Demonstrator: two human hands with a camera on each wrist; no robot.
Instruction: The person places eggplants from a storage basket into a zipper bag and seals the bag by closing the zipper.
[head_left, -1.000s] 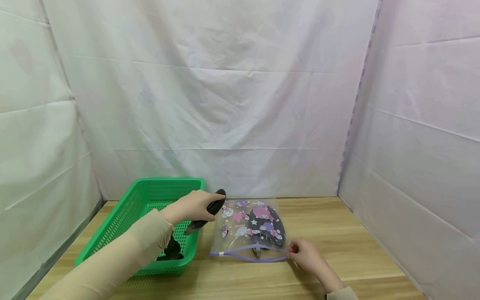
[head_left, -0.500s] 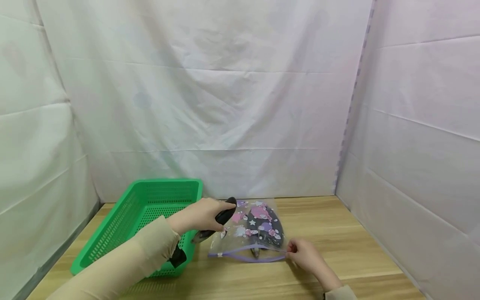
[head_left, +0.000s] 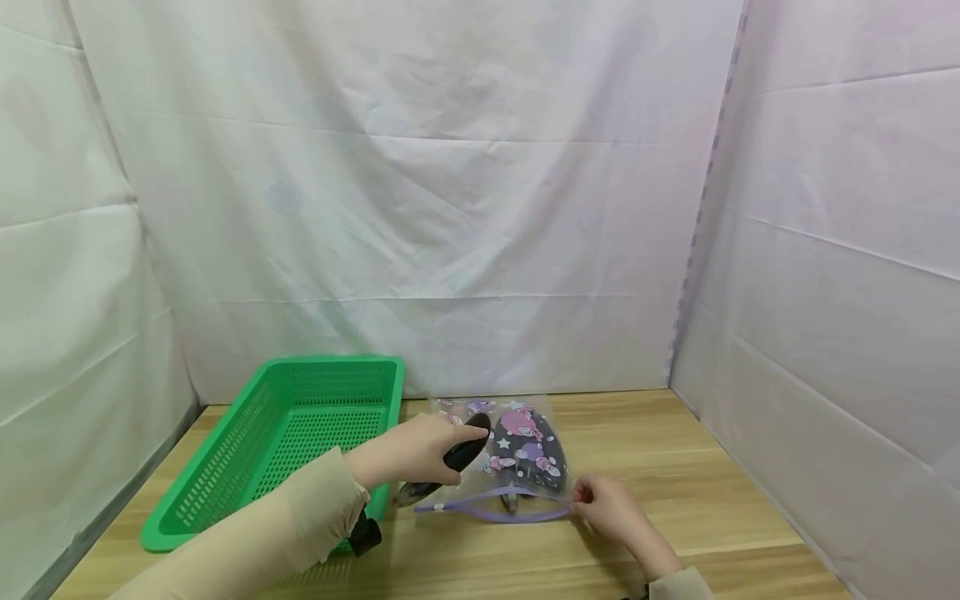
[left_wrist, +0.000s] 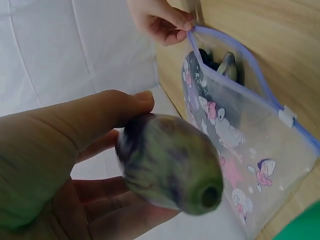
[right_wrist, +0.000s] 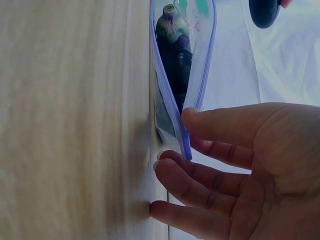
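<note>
Toward the left end of the bench point(head_left: 660, 467), near its back edge, sits a green plastic basket point(head_left: 367, 363) with slotted walls, partly behind the left sleeve point(head_left: 247, 542). Just right of it, a clear slider bag point(left_wrist: 265, 140) printed with cartoon animals and stars lies flat, its closed end at the bench's back edge. Its purple zip point(head_left: 517, 520) faces forward and gapes, with the white slider point(left_wrist: 287, 116) near the left corner. A dark eggplant point(right_wrist: 172, 55) lies inside, stem end at the mouth. The left hand point(head_left: 408, 450) grips another eggplant point(left_wrist: 172, 160) between thumb and fingers, tilted above the bag's left side, mottled stem end lower and toward the front. The right hand point(head_left: 611, 510) pinches the mouth's right corner, its lower fingers curving close to the bench. White curtains point(head_left: 420, 208) stand behind.
</note>
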